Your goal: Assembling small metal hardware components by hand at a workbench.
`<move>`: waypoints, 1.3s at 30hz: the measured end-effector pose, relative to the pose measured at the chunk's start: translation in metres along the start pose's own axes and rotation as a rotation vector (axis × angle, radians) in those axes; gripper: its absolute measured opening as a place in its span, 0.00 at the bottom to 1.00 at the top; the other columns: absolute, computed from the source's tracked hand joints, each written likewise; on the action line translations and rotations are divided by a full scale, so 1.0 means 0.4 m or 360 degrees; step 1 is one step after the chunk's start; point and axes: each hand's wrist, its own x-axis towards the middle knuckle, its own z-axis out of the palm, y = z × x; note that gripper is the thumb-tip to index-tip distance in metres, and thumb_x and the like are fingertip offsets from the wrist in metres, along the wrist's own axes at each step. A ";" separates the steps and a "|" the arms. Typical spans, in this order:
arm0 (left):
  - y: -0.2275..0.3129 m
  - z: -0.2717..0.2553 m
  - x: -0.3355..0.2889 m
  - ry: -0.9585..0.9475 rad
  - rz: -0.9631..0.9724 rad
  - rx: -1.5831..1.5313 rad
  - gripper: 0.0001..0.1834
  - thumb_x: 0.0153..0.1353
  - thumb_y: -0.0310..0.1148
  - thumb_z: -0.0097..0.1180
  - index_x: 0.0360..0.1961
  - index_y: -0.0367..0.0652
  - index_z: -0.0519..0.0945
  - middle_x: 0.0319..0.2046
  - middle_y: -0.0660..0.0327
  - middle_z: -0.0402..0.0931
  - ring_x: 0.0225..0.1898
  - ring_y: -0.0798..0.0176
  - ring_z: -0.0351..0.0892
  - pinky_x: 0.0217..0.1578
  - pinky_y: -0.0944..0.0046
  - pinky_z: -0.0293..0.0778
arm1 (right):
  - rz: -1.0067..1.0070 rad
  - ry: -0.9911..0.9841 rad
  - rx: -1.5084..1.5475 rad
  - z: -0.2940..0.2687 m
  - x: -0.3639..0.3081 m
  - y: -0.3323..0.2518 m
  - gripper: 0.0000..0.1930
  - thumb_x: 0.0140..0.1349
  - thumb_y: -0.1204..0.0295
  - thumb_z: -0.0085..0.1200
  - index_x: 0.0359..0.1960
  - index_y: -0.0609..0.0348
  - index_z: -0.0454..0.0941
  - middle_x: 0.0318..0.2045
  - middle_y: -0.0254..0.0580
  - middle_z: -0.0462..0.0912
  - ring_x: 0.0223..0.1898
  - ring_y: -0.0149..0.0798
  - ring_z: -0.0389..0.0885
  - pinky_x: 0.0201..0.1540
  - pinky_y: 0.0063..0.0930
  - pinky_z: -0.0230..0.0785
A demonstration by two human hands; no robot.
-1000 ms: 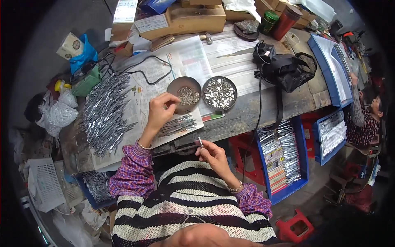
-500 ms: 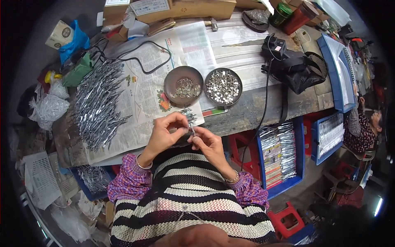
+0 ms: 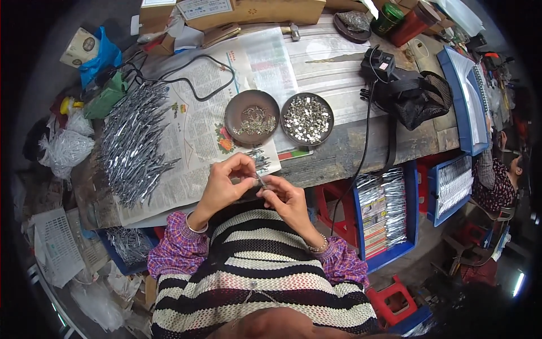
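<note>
My left hand [image 3: 230,183] and my right hand [image 3: 285,202] meet over the table's front edge, both closed in a pinch. Between their fingertips is a slim metal piece [image 3: 260,179], its far details too small to make out. Just beyond my fingers, several thin metal pieces [image 3: 259,159] lie on the newspaper [image 3: 195,127]. Farther back stand two round brown dishes: the left dish [image 3: 237,104] bears small shiny metal parts, and the right dish [image 3: 331,131] is full of small silver discs [image 3: 306,117]. A big heap of long, pointed metal pieces [image 3: 135,141] spreads to the left.
A black cable [image 3: 364,147] hangs over the front edge beside a black mesh bag [image 3: 420,101]. At right, a blue tray [image 3: 389,260] holds rows of metal pieces near a red stool [image 3: 392,302]. A hammer [image 3: 294,32] lies at the back. Another person [image 3: 497,178] sits far right.
My fingertips have shifted slightly, and the metal piece between them now slants from upper left to lower right. Both hands stay in nearly the same place.
</note>
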 end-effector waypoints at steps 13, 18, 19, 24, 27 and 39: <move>-0.013 0.001 -0.004 0.0024 -0.0004 0.0010 0.10 0.48 0.18 0.57 0.33 0.35 0.73 0.27 0.65 0.75 0.31 0.75 0.76 0.35 0.74 0.74 | -0.0119 0.0041 -0.0251 -0.003 -0.002 -0.004 0.15 0.61 0.77 0.51 0.50 0.67 0.73 0.33 0.39 0.83 0.28 0.24 0.78 0.30 0.16 0.72; -0.017 -0.004 -0.013 -0.0045 -0.0020 -0.0066 0.11 0.51 0.19 0.57 0.37 0.35 0.74 0.30 0.66 0.75 0.34 0.75 0.75 0.38 0.74 0.73 | 0.0173 -0.0135 0.0168 -0.018 0.002 0.006 0.16 0.62 0.77 0.51 0.51 0.65 0.73 0.33 0.39 0.83 0.22 0.20 0.73 0.24 0.12 0.66; -0.016 -0.003 -0.014 -0.0047 -0.0007 -0.0061 0.11 0.51 0.19 0.57 0.37 0.35 0.74 0.30 0.66 0.75 0.34 0.75 0.75 0.38 0.74 0.73 | 0.0205 -0.0162 0.0226 -0.020 0.001 0.000 0.15 0.62 0.76 0.50 0.51 0.65 0.73 0.33 0.38 0.83 0.22 0.20 0.73 0.24 0.11 0.64; -0.022 -0.003 -0.019 -0.0089 -0.0175 -0.0288 0.15 0.51 0.17 0.57 0.42 0.35 0.74 0.33 0.66 0.74 0.36 0.76 0.74 0.39 0.75 0.71 | 0.0273 -0.0192 0.0323 -0.025 0.001 -0.003 0.16 0.62 0.75 0.50 0.52 0.65 0.73 0.34 0.39 0.83 0.21 0.20 0.72 0.22 0.12 0.65; -0.026 -0.003 -0.019 -0.0103 -0.0203 -0.0331 0.15 0.50 0.16 0.57 0.41 0.35 0.74 0.34 0.65 0.74 0.37 0.75 0.74 0.39 0.75 0.71 | 0.0296 -0.0240 0.0293 -0.027 0.000 -0.004 0.16 0.62 0.74 0.49 0.52 0.65 0.73 0.35 0.38 0.83 0.21 0.20 0.72 0.23 0.12 0.65; -0.023 0.005 -0.022 -0.0032 -0.0126 -0.0300 0.11 0.55 0.19 0.55 0.40 0.35 0.74 0.32 0.66 0.73 0.35 0.77 0.72 0.37 0.76 0.71 | 0.0347 -0.0221 0.0397 -0.023 0.002 -0.013 0.16 0.63 0.76 0.48 0.52 0.67 0.72 0.35 0.40 0.82 0.22 0.22 0.74 0.25 0.12 0.65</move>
